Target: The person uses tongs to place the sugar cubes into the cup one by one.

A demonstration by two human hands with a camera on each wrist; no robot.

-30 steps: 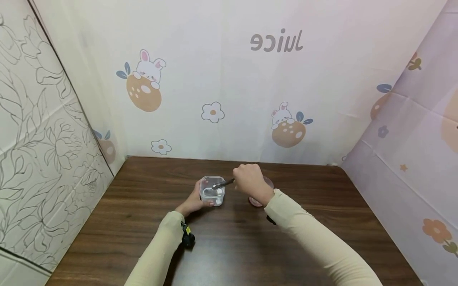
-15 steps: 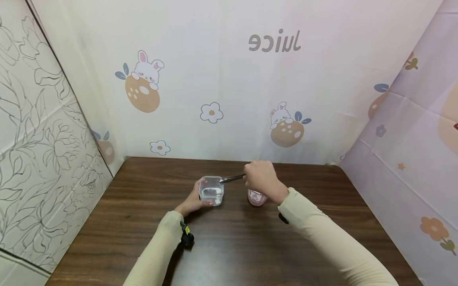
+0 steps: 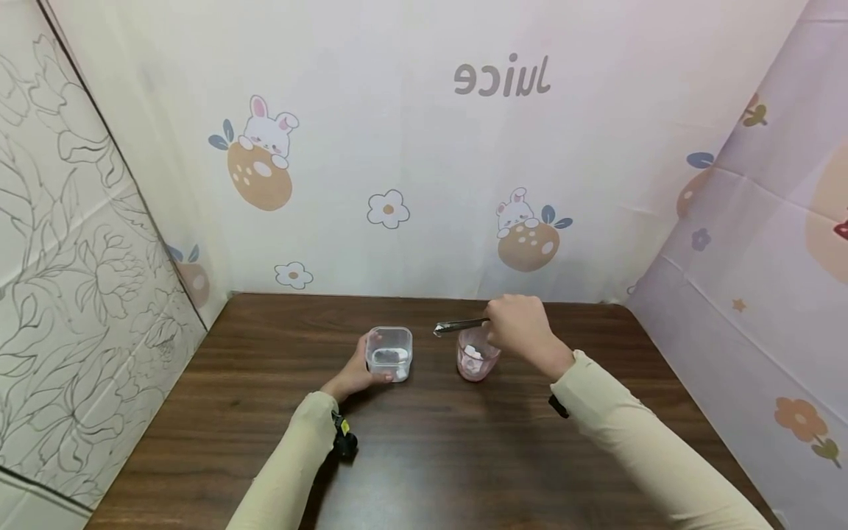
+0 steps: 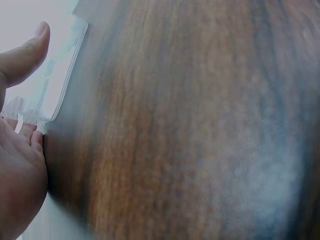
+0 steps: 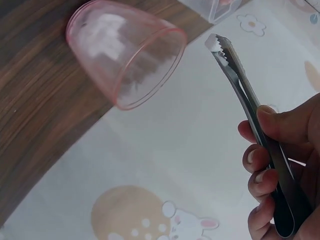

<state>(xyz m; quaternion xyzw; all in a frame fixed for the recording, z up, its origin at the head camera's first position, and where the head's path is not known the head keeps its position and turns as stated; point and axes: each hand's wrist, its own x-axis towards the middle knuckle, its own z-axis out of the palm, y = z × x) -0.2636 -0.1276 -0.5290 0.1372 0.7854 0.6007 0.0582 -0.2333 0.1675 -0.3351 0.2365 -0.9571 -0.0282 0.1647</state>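
Note:
My left hand point(image 3: 355, 374) grips a clear square plastic container point(image 3: 397, 341) from its left side, thumb in front. A white layer or pieces show in its bottom. My right hand point(image 3: 522, 325) holds dark metal tongs point(image 5: 250, 102), fingers and thumb wrapped about the arms. Their serrated tips pinch a small whitish, translucent piece point(image 5: 213, 44). In the head view the tongs point left, just above and behind a clear pink cup point(image 3: 473, 377). Several white pieces point(image 3: 472, 352) lie in that cup. The right wrist view shows the cup close by, apart from the tongs.
Both vessels stand on a dark brown wooden table point(image 3: 424, 456), the container left of the cup. Behind the table's back edge hangs a printed cloth wall point(image 3: 331, 147). Further walls flank both sides. A wrist camera point(image 3: 345, 444) sits on the left wrist.
The right hand has drawn the tongs rightward and out of the container, toward the cup, which now shows more fully. The left hand still grips the container in place.

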